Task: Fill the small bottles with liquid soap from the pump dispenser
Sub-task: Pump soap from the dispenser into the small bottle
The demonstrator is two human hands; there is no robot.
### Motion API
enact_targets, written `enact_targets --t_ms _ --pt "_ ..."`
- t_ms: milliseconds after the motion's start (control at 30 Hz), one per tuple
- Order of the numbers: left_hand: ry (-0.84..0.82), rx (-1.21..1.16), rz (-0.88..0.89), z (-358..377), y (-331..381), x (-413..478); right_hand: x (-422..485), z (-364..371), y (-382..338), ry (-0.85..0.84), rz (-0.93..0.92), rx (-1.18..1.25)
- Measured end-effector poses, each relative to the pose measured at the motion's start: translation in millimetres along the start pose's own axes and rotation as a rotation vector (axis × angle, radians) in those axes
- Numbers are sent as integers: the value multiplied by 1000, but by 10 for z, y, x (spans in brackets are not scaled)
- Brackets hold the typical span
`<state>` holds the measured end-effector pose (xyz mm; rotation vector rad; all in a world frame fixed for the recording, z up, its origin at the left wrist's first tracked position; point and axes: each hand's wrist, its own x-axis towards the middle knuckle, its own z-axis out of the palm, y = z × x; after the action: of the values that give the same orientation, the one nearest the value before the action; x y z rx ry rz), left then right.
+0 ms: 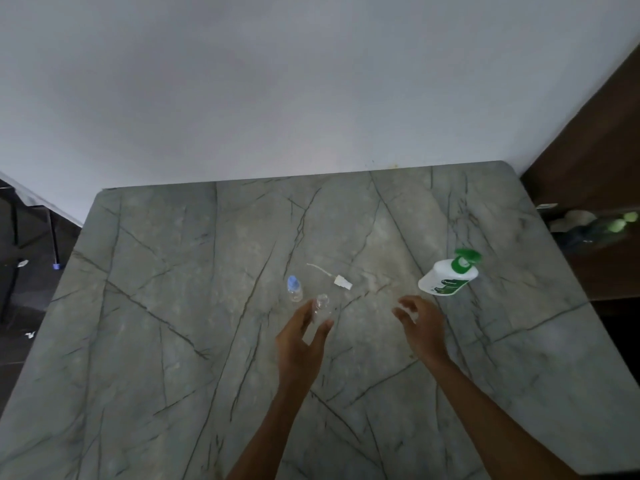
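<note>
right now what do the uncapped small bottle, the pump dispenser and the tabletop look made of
Uncapped small bottle: clear plastic probably, since the table shows through it. Pump dispenser: opaque white plastic body, glossy green pump head. Tabletop: grey-green stone or a stone-look laminate, dark veins, faint sheen; cannot tell which.

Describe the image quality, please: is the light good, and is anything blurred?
Head view: dim, flat light; the right hand and pump dispenser are motion-blurred; the open clear bottle by the left hand is faint; wide-angle bending curves the table edges.
</note>
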<state>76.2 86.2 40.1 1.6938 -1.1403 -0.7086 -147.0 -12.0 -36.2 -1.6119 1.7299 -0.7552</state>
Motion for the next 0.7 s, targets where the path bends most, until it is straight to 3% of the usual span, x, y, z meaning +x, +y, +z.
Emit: enact_targets --t_ms 167,300,367,567,700 --pt "5 -13 -9 103 63 -28 16 -483 159 339 248 40" --pt "5 -7 -23 179 80 -65 232 -733 180 424 321 29" --pt "7 0 -33 207 99 -79 288 -809 119 390 371 10" --pt "28 -28 -50 242 151 -100 76 -557 33 12 419 -119" --pt "49 -25 -47 253 166 -83 -36 -292 -72 -20 426 -101"
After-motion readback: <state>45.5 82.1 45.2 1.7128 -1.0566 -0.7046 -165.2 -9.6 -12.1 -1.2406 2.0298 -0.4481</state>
